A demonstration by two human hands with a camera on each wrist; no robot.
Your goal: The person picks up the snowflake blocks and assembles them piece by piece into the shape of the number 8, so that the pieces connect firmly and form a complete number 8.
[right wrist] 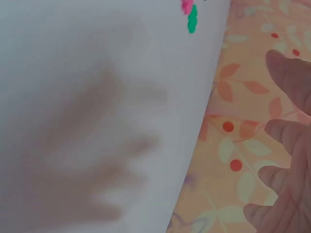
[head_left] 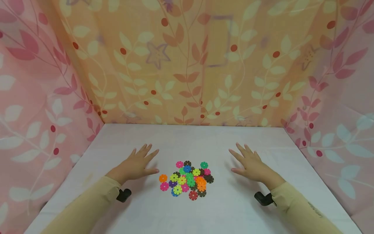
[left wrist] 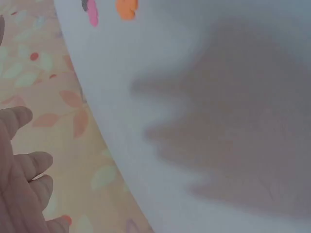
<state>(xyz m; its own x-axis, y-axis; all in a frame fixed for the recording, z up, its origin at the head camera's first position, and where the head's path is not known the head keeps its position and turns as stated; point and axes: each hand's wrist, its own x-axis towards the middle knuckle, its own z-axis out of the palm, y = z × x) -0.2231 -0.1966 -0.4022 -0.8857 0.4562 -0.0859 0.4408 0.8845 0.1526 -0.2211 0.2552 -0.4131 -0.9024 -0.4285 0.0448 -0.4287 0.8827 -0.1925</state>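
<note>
Both sides: my left hand hung to the left of the pile of notched discs, my right hand to its right, neither touching it.
Fingers: straight and spread on both hands, thumbs turned inward, gripping nothing.
Pile: it lay on the white tabletop, between my hands, many pieces overlapping.
Handling: thin, flat discs, I judged, called for a light fingertip pinch at the rim, with a nail slipped underneath, one piece at a time.
Easiest reach: I reckoned on the outer pieces, the orange disc for my left, the green disc for my right.
Risk: a broad grab from above would probably have scattered the stack or pushed the lower pieces away.
Bright colours: I counted four yellow discs, three orange, four green, and at least four pink discs.
Deeper colours: two blue discs, one purple disc, one red disc, and about seven dark brown discs.
Total: roughly two dozen showed; the overlaps kept me from an exact figure.
Cuffs: two tan sleeves, with one black wrist piece beside each.
</note>
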